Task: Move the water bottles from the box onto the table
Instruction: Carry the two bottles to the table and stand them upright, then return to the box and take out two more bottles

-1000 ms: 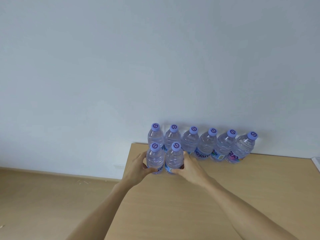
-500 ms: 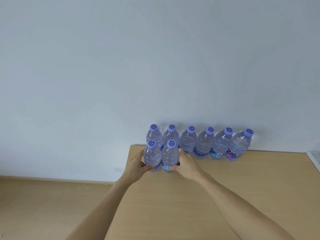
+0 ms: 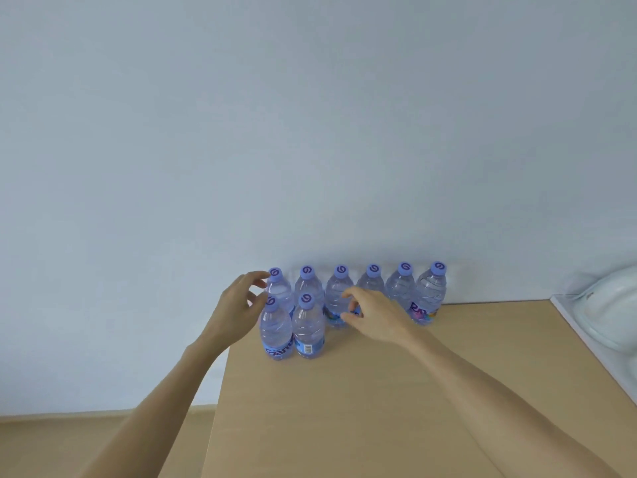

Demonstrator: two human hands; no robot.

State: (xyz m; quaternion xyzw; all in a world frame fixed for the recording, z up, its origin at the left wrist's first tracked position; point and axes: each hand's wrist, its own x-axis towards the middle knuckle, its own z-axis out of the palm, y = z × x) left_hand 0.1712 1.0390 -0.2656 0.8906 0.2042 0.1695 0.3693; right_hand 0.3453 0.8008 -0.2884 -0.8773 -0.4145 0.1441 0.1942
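Pale blue wall (image 3: 310,115) fills most of the view, and a light wooden table (image 3: 379,408) sits below it at about 5 o'clock. A strip of wooden floor (image 3: 86,443) shows at 7 o'clock, left of the table.

Eight water bottles stand upright on the table, all with purple caps. Six of them make a back row (image 3: 370,293) right along the wall. Two more make a front pair at the left end, near the table's left edge. The front left bottle (image 3: 275,331) and the front right bottle (image 3: 307,327) stand just beside each other, each with a blue label low down.

The left hand (image 3: 238,313) is at 9 o'clock from the front pair, just beside the front left bottle. Its fingers are spread and curled, holding nothing. The fingertips are up near the cap of the back row's left end bottle.

The right hand (image 3: 374,317) is at 3 o'clock from the front pair, a little apart from it. Its fingers are open too, with nothing in them. It covers the lower parts of some back row bottles.

A white rounded thing (image 3: 606,312) sits at the far right edge, on a white surface beside the table. I cannot tell what it is.
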